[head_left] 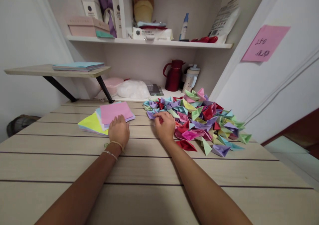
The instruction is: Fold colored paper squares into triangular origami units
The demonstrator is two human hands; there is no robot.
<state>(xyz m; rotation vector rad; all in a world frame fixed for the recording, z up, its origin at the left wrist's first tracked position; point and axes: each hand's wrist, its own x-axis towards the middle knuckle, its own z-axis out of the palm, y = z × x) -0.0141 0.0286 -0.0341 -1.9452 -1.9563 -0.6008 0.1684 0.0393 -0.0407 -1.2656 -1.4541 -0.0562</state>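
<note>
My left hand [119, 131] lies with its fingers stretched over the near edge of a pink paper sheet [116, 112]. That sheet tops a loose stack, with a yellow sheet [92, 122] and pale blue and white ones fanned out below it. My right hand [165, 124] is bent at the left edge of a heap of folded paper boats [195, 116]. Its fingertips are closed at a small purple paper boat [151, 114]; the exact grip is partly hidden. Something red shows under these fingers. A red boat [186, 145] lies right of my right wrist.
A small raised stand [82, 73] at the left bears a blue-topped paper stack [78, 66]. Behind the table are a white plastic bag [133, 89], a dark red jug [173, 75] and a tumbler [191, 79]. A shelf [149, 42] hangs above. A pink note [266, 43] is on the right wall.
</note>
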